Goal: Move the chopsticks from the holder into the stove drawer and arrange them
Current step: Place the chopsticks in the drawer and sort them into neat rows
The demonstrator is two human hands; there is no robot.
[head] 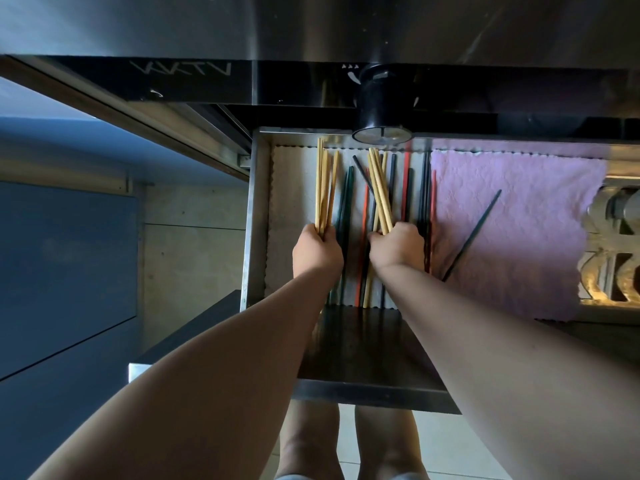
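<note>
The steel stove drawer (255,216) is pulled out below me, lined with a white cloth (294,195) on the left. My left hand (317,252) is shut on a bundle of pale wooden chopsticks (323,188) that point toward the back. My right hand (398,247) is shut on a second wooden bundle (379,188), fanned and crossing dark and red chopsticks (407,181) that lie on the white cloth. A single dark chopstick (474,233) lies slanted on the pink cloth. The chopstick holder is not in view.
A pink cloth (519,220) covers the drawer's right part. A black stove knob (382,102) juts out above the drawer's back edge. A metal burner grate (613,244) shows at the far right. Grey cabinet fronts (65,265) stand on the left.
</note>
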